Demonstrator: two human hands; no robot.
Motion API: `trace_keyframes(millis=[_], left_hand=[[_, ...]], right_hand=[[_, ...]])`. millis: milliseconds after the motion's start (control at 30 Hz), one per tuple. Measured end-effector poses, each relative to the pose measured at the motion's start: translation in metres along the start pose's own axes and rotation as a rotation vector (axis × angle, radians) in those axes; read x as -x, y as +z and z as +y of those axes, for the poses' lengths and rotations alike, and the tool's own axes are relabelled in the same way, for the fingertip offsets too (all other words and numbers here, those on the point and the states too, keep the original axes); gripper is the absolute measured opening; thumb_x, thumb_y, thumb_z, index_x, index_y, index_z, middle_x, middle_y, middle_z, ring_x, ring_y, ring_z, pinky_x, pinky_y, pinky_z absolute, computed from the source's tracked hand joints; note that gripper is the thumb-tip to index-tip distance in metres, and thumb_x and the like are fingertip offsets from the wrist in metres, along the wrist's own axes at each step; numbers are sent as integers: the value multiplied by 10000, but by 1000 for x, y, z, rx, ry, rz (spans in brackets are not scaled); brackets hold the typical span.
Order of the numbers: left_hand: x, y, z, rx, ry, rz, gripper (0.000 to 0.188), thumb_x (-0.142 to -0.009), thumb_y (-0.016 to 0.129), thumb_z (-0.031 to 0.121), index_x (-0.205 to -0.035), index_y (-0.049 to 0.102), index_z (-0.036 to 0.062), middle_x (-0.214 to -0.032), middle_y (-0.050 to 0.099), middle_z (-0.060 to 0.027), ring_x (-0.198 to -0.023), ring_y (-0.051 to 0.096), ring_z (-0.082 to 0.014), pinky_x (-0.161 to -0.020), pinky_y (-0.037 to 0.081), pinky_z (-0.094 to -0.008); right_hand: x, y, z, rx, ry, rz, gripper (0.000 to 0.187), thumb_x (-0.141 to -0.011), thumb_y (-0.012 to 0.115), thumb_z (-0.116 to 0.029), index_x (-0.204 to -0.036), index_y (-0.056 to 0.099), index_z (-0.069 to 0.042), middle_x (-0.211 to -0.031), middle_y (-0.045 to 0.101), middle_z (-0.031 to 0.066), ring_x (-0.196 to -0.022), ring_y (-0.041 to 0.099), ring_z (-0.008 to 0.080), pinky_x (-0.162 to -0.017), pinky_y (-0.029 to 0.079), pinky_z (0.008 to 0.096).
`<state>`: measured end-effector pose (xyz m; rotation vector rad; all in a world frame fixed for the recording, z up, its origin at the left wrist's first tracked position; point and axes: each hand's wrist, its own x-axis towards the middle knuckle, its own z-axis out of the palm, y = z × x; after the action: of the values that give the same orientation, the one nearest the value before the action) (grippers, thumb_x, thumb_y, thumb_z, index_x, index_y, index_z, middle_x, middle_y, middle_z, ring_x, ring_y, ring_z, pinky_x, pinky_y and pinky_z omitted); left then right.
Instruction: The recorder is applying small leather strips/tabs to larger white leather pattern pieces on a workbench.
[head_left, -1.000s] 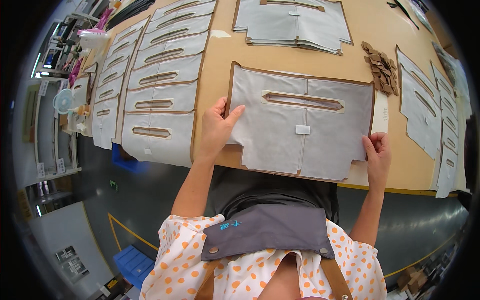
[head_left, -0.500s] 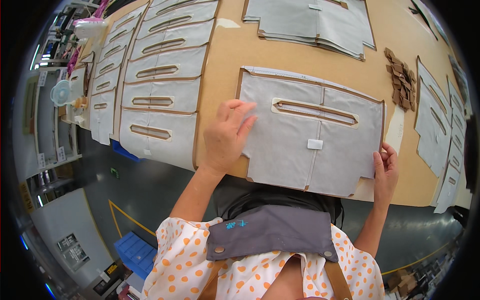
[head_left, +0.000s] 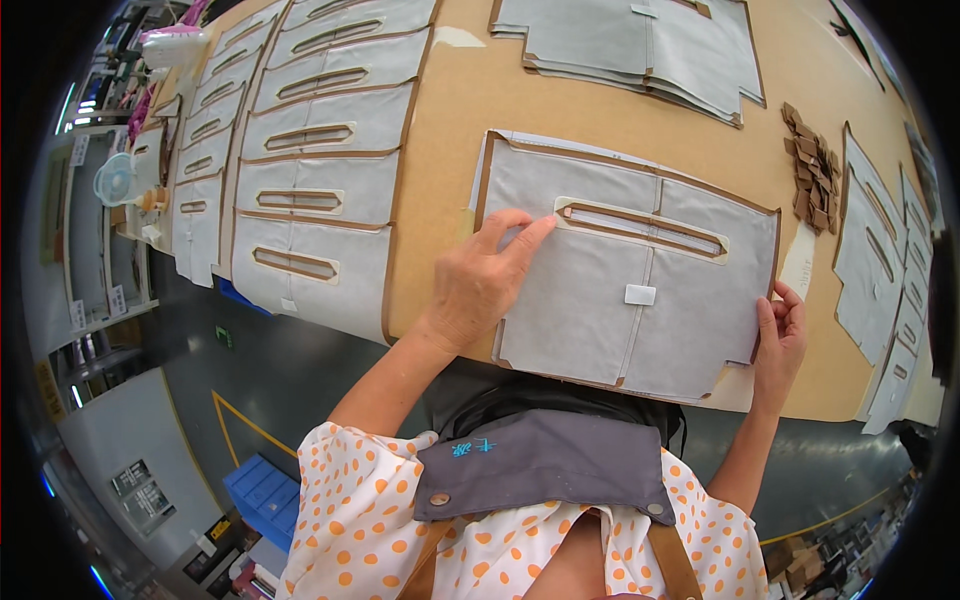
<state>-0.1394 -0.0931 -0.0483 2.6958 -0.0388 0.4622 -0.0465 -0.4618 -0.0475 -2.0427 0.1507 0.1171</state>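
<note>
A grey fabric panel [head_left: 580,310] with brown-taped edges lies flat at the table's near side. A long slot [head_left: 645,231] framed in brown crosses its upper part, with a pale backing round it. Below the slot sits a small white tag [head_left: 640,295] on the centre seam. My left hand [head_left: 482,272] reaches over the panel's left side, thumb and forefinger closed together at the slot's left end. What they pinch, if anything, is too small to make out. At the lower right, my right hand [head_left: 783,335] grips the panel's right edge between thumb and fingers.
Rows of similar slotted panels [head_left: 320,232] overlap on the left. Behind the worked panel is a stack of grey panels [head_left: 600,50]. A heap of brown pieces [head_left: 812,170] lies at the right, beside more panels [head_left: 868,250]. The tan tabletop [head_left: 440,120] ends just before my body.
My left hand has moved right, from above the panel's left edge to the slot's left end, and its fingertips have closed. My right hand keeps its hold on the right edge.
</note>
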Motion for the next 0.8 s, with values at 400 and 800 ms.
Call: trace_keyframes(millis=[400, 800], left_hand=[[-6, -6, -1, -29, -17, -53, 384, -857, 726, 68, -1214, 707, 208, -1062, 616, 29, -629, 609, -144, -509, 491, -296], [-7, -2, 0, -74, 42, -66, 401, -851, 725, 63, -1226, 705, 203, -1081, 613, 12, -650, 614, -157, -526, 501, -303]], right_hand=[[3, 7, -6, -32, -20, 3, 343, -948, 692, -87, -1267, 603, 3, -841, 503, -44, -773, 466, 43, -723, 403, 182], [7, -2, -7, 83, 0, 63, 381, -922, 718, -88, -1282, 609, -28, -818, 510, -48, -739, 462, 38, -662, 399, 183]])
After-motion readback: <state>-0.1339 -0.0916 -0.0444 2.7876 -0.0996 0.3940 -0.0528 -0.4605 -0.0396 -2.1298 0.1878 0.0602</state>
